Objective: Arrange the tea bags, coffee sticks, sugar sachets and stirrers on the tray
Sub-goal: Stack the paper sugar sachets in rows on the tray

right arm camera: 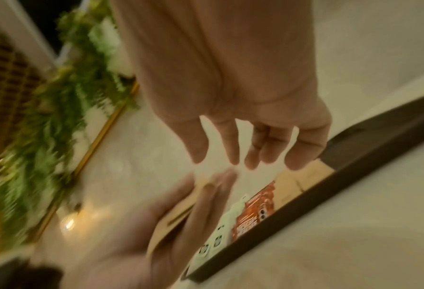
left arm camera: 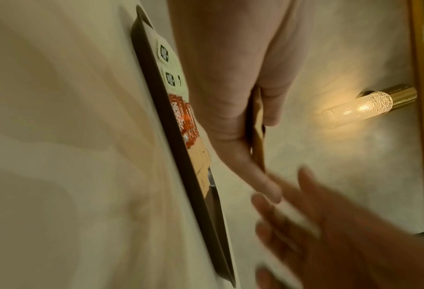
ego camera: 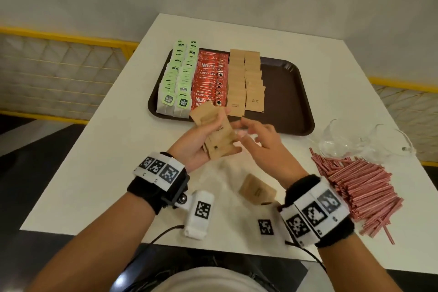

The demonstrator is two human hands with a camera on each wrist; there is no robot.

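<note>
Wrist bands (ego camera: 315, 211): nearest the camera, black straps with black-and-white square markers, one on each forearm.
Loose sugar sachets (ego camera: 257, 189): a few brown paper packets, flat on the white surface (ego camera: 113, 149) between the two wrists.
Left hand (ego camera: 196, 147): raised above the surface in front of the tray, palm up, fingers (left arm camera: 270, 109) and thumb clamped on a fanned bunch of brown sugar sachets (ego camera: 218, 133).
Right hand (ego camera: 263, 140): just beside the held bunch, fingers (right arm camera: 230, 144) apart and loosely bent, holding nothing; contact with the sachets unclear because of blur.
Tray (ego camera: 284, 92): dark brown, rectangular, on the far half of the surface, right part bare.
Tea bags (ego camera: 177, 78): two overlapping rows with green tags, at the tray's left edge.
Coffee sticks (ego camera: 208, 78): red, stacked in one row just right of the tea bags.
Sugar sachets on the tray (ego camera: 245, 80): two brown rows, right of the coffee sticks.
Stirrers (ego camera: 365, 187): large heap of thin red-and-white sticks on the surface, right of the right wrist, off the tray.
Clear plastic wrapping (ego camera: 355, 142): crumpled, beyond the stirrers, near the tray's right corner.
Wall lamp (left arm camera: 364, 106): lit, glass tube with brass base, seen only from the left wrist.
</note>
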